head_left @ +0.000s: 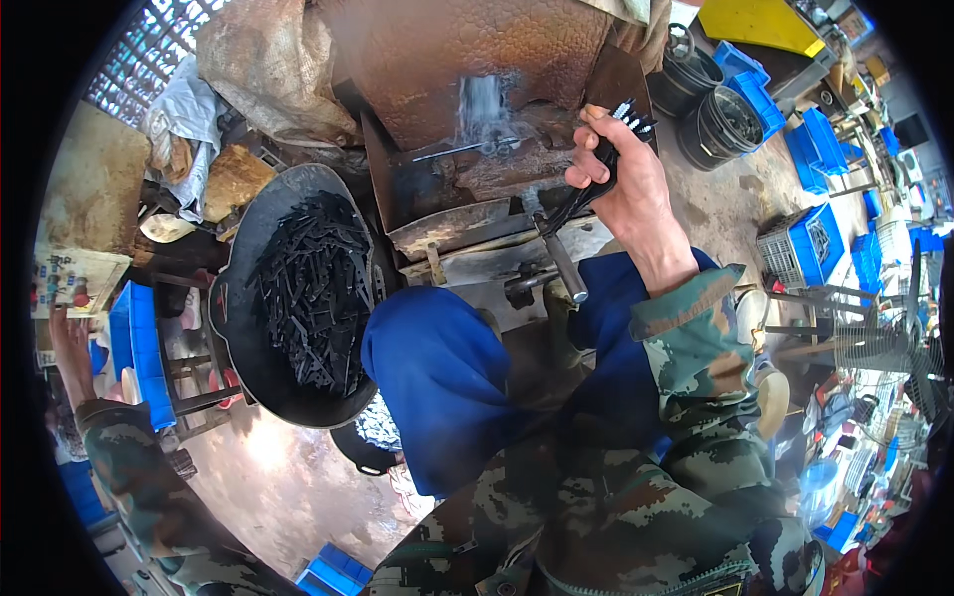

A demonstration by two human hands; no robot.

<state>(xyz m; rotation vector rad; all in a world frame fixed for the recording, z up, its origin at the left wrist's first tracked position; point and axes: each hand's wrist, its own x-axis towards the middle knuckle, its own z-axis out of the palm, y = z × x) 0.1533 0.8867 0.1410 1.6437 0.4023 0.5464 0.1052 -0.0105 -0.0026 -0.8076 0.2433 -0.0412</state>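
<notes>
My right hand is closed around a bundle of thin black metal strips, whose far ends look bright and shiny. It is raised at the right of a brown, rusty metal trough, where sparks or a pale spray show against the back plate. At the far left, my left hand reaches up to a pale control box with small coloured buttons. Its fingers look stretched out, with nothing visible in them; whether they touch a button I cannot tell.
A large black basin full of dark metal strips stands left of my knees. Below it is a smaller pan of shiny pieces. A metal handle juts below the trough. Black buckets and blue crates stand right.
</notes>
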